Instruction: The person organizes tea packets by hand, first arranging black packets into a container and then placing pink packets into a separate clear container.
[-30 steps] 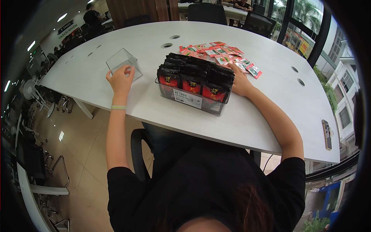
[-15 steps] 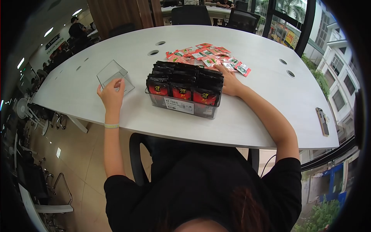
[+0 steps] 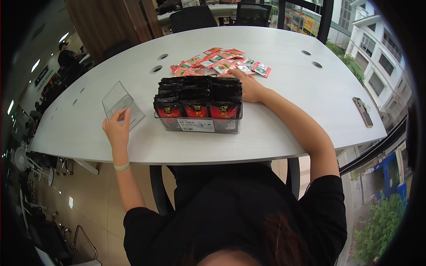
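left hand [image 3: 116,128]: fingers spread, tips on the near edge of the clear stand [image 3: 119,103], not gripping it; sits near the table's front edge.
right hand [image 3: 250,87]: flat, relaxed, pressed to the far right corner of the packet box [image 3: 199,106]; grasp hidden, cannot tell.
packet box: table centre, close to the front edge, black-red sachets upright inside.
loose sachets [image 3: 219,61]: scattered at 12 o'clock of the box.
phone [image 3: 362,111]: 3 o'clock, by the right rim.
table [image 3: 293,111]: bare room between box and phone.
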A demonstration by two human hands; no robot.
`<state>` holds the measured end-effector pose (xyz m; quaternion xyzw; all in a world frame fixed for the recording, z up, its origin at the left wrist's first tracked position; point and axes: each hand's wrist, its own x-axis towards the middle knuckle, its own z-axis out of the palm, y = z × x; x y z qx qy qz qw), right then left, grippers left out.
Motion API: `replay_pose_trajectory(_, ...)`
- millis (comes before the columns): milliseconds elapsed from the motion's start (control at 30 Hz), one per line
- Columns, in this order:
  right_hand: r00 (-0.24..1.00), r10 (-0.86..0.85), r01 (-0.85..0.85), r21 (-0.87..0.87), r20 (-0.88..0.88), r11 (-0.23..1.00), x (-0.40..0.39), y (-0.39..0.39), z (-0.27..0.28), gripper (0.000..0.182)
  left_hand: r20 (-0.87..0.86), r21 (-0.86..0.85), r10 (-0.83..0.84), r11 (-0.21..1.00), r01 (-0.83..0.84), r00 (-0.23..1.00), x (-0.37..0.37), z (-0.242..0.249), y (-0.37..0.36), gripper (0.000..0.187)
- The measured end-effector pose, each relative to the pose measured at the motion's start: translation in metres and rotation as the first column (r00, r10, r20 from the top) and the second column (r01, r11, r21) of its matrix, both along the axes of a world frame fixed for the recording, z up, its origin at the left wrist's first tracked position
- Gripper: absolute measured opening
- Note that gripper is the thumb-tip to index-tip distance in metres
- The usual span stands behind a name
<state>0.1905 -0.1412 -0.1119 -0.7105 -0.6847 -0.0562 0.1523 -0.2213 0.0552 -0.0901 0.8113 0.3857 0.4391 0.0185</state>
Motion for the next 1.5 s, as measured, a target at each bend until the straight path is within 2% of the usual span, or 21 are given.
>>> replay_pose_trajectory(33,1.000,-0.008,0.009,-0.018,0.024,1.000,0.006,0.003,-0.004,0.075,-0.003,0.011,-0.027,1.000,0.027,1.000,-0.002,-0.001,0.002,0.026)
replay_pose_trajectory(100,0.999,0.025,-0.025,-0.016,0.021,1.000,0.004,0.003,-0.002,0.077,0.031,-0.079,-0.080,0.994,0.082,0.996,-0.009,-0.002,0.005,0.029)
replay_pose_trajectory(167,0.999,-0.011,0.013,-0.048,0.034,0.999,0.002,-0.001,0.000,0.078,0.011,-0.056,-0.092,0.994,0.092,0.996,-0.008,-0.001,0.001,0.031)
replay_pose_trajectory(400,0.998,0.012,-0.008,0.075,-0.054,0.997,-0.004,-0.023,0.017,0.089,-0.062,-0.038,-0.126,0.992,0.124,0.990,-0.012,0.006,-0.019,0.040)
replay_pose_trajectory(467,0.960,0.017,-0.017,0.001,-0.281,1.000,-0.014,-0.040,0.041,0.091,-0.081,-0.006,-0.120,0.993,0.119,0.990,-0.016,0.004,-0.022,0.041)
replay_pose_trajectory(533,0.952,-0.018,-0.002,-0.063,-0.306,0.998,-0.014,-0.051,0.055,0.098,-0.084,0.024,-0.116,0.993,0.118,0.990,-0.018,0.000,-0.026,0.042)
replay_pose_trajectory(600,0.758,0.131,-0.218,-0.059,-0.639,0.974,-0.020,-0.064,0.065,0.106,-0.087,0.099,-0.096,0.990,0.105,0.992,-0.021,-0.003,-0.033,0.043)
replay_pose_trajectory(633,0.729,0.084,-0.263,-0.164,-0.679,0.951,-0.025,-0.072,0.072,0.121,-0.077,0.090,-0.102,0.990,0.109,0.992,-0.023,-0.003,-0.038,0.043)
replay_pose_trajectory(700,0.759,0.134,-0.327,-0.195,-0.637,0.925,-0.049,-0.079,0.078,0.135,-0.085,0.063,-0.123,0.990,0.128,0.989,-0.027,-0.001,-0.050,0.044)
replay_pose_trajectory(733,0.779,0.136,-0.294,-0.166,-0.612,0.941,-0.062,-0.080,0.078,0.145,-0.081,0.054,-0.123,0.990,0.128,0.989,-0.027,-0.001,-0.054,0.044)
replay_pose_trajectory(767,0.780,0.131,-0.294,-0.173,-0.612,0.940,-0.069,-0.081,0.072,0.145,-0.092,0.070,-0.150,0.985,0.157,0.984,-0.027,-0.002,-0.057,0.044)
replay_pose_trajectory(833,0.821,0.140,-0.169,-0.001,-0.554,0.986,-0.078,-0.080,0.059,0.144,-0.103,0.085,-0.180,0.978,0.189,0.978,-0.021,-0.005,-0.064,0.045)
replay_pose_trajectory(867,0.821,0.137,-0.167,-0.002,-0.555,0.986,-0.083,-0.079,0.054,0.144,-0.093,0.158,-0.175,0.969,0.188,0.980,-0.017,-0.008,-0.067,0.044)
replay_pose_trajectory(900,0.776,0.152,-0.149,0.057,-0.612,0.987,-0.088,-0.078,0.050,0.144,-0.083,0.232,-0.170,0.955,0.185,0.982,-0.013,-0.010,-0.070,0.044)
replay_pose_trajectory(933,0.727,0.171,-0.125,0.116,-0.665,0.985,-0.093,-0.077,0.047,0.144,-0.085,0.232,-0.173,0.954,0.188,0.981,-0.012,-0.010,-0.072,0.044)
replay_pose_trajectory(967,0.728,0.169,-0.121,0.118,-0.665,0.986,-0.097,-0.079,0.046,0.144,-0.086,0.248,-0.181,0.949,0.197,0.980,-0.010,-0.011,-0.073,0.043)
replay_pose_trajectory(1033,0.648,0.058,-0.004,0.072,-0.759,0.997,-0.104,-0.082,0.046,0.140,-0.083,0.265,-0.195,0.941,0.210,0.977,-0.009,-0.013,-0.072,0.042)
replay_pose_trajectory(1100,0.637,0.059,0.004,0.080,-0.768,0.997,-0.100,-0.081,0.043,0.138,0.089,0.203,-0.318,0.934,0.295,0.944,-0.012,-0.016,-0.071,0.038)
replay_pose_trajectory(1400,0.630,0.028,0.083,0.103,-0.776,0.991,-0.103,-0.096,0.037,0.127,0.140,0.227,-0.463,0.876,0.426,0.875,-0.012,-0.017,-0.079,0.030)
replay_pose_trajectory(1467,0.632,0.015,0.103,0.103,-0.775,0.989,-0.107,-0.100,0.035,0.127,0.106,0.230,-0.462,0.873,0.430,0.881,-0.011,-0.016,-0.079,0.029)
replay_pose_trajectory(1500,0.678,0.035,0.096,0.135,-0.734,0.986,-0.109,-0.103,0.033,0.127,0.075,0.237,-0.461,0.869,0.434,0.884,-0.011,-0.015,-0.080,0.029)
